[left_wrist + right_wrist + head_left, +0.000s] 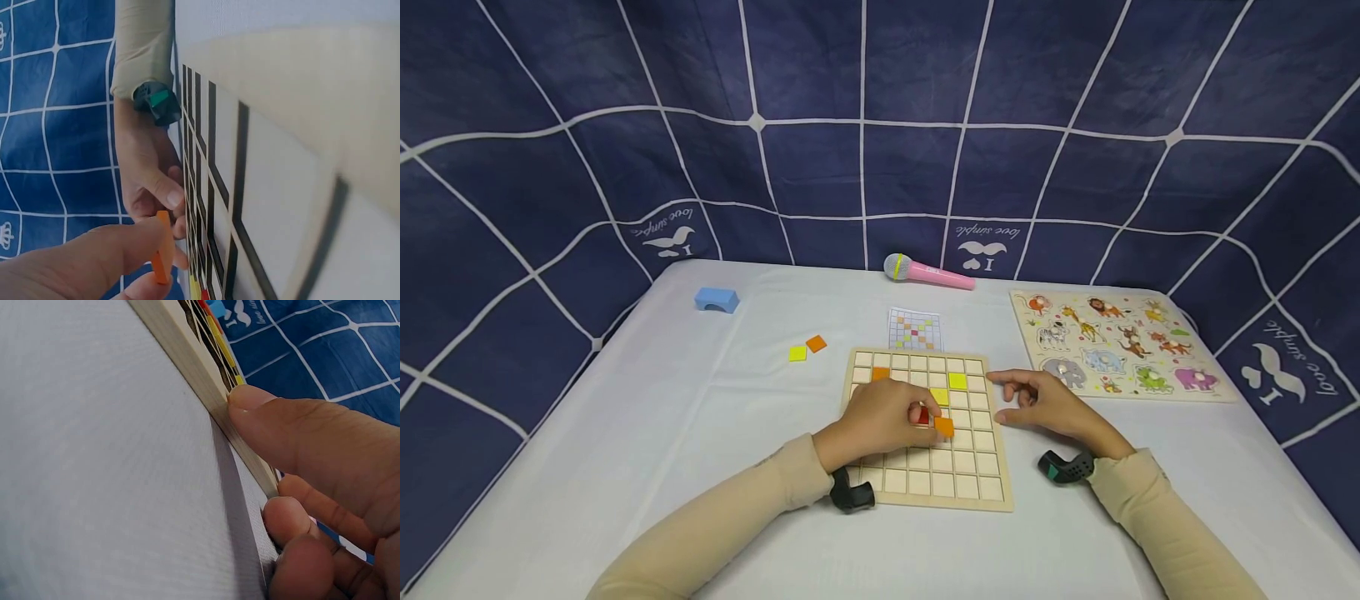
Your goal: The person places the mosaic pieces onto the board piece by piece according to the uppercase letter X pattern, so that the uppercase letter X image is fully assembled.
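My left hand (887, 415) pinches an orange square tile (944, 427) between thumb and finger, above the middle of a wooden grid board (966, 485). In the left wrist view the held tile (162, 250) stands on edge, apart from the board. A red tile (923, 416), two yellow tiles (957, 381) and an orange tile (880, 373) lie in the grid; the left hand hides part of it. My right hand (1048, 406) rests at the board's right edge; the right wrist view has its thumb (253, 400) touching the wooden rim (187, 362).
Behind the board lies a printed pattern card (914, 330). A loose yellow tile (797, 354) and orange tile (816, 343) lie to its left. Farther out are a blue block (717, 300), a pink toy microphone (936, 274) and an animal puzzle board (1120, 343).
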`<state>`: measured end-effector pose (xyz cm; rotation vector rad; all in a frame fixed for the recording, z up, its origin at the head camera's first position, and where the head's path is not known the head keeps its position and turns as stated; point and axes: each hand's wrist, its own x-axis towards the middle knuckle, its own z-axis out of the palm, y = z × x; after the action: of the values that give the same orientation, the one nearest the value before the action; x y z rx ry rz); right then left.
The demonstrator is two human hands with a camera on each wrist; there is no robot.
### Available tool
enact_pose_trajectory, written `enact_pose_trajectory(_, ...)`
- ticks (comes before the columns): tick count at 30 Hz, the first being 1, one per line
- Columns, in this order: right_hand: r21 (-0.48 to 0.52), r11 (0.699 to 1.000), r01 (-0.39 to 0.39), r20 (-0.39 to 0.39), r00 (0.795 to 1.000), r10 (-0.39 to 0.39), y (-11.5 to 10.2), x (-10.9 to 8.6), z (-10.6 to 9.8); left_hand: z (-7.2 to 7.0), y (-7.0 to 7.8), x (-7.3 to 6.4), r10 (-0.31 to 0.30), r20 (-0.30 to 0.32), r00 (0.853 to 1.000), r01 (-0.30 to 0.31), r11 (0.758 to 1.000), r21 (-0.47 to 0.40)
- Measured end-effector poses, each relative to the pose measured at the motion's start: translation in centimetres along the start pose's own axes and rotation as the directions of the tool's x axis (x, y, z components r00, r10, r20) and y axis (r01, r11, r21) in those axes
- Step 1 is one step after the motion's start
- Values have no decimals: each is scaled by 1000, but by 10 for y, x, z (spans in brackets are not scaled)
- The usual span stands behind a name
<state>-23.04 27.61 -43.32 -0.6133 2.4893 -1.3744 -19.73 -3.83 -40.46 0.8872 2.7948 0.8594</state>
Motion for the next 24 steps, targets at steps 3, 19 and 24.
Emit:
enact_pose_trajectory(3,4,1000,-2,-2,1000,2,0,0,0,2,0,0,-7,19,1000,6,1000,12)
enact_pose_trajectory(19,2,1000,4,-3,1000,-4,0,0,0,6,2,0,-48,60,997,45,998,37)
enact_pose_trajectory(24,2,1000,-1,-3,1000,1,0,0,0,6,2,0,-44,68,997,42,999,29)
